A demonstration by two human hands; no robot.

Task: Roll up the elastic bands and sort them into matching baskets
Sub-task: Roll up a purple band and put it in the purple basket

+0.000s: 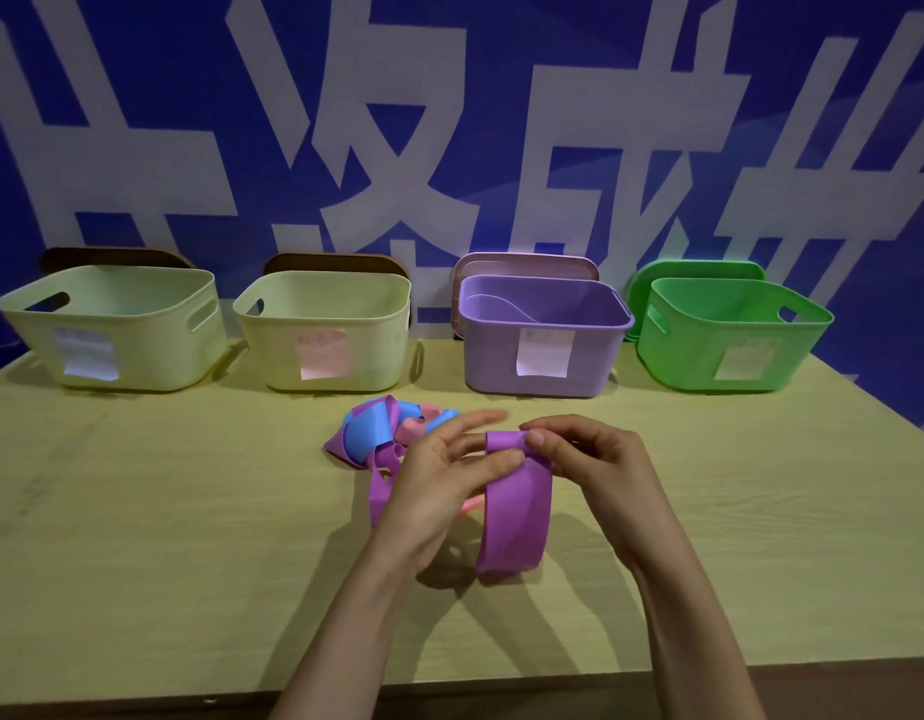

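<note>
Two bare hands are working over a pale wooden table [137, 511] in the head view. The right hand [589, 459] is pinching the top fold of a wide purple elastic band [517, 511], whose loop is hanging down to the tabletop. The left hand [444, 475] is gripping the same band from the other side, with its thumb lying on the front.

Just beyond the left hand, a tangled pile of blue, pink and purple bands [376, 433] is lying on the table. Four baskets are standing along the far edge, each bearing a paper label:

- a far-left pale yellow plastic basket [153, 330]
- a second pale yellow plastic basket [376, 335]
- a purple plastic basket [491, 356], well beyond the held band
- a green plastic basket [678, 356]
</note>
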